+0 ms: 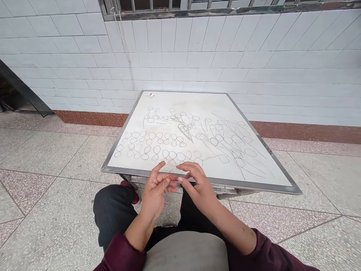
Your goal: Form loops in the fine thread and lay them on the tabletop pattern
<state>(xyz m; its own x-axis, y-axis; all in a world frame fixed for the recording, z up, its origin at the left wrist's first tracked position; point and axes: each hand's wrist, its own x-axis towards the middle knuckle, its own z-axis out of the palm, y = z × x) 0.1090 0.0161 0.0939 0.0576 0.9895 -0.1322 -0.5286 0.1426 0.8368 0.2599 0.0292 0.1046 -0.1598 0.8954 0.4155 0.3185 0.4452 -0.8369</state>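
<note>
Just past the front edge of the white table, my left hand pinches a thin wire between thumb and fingers. A faint loop of it seems to rise toward the table edge. My right hand is close beside it, thumb and index finger apart and curved around the space by the loop; no firm grip shows there. On the tabletop lie several figure-eight wire loops in rows nearest my hands. Behind and to the right are long-stemmed wire loops, some overlapping in a bunch.
A small white-and-red object sits at the table's far left corner. The table stands against a white tiled wall below a barred window. A cord hangs down the wall. My knees are under the front edge.
</note>
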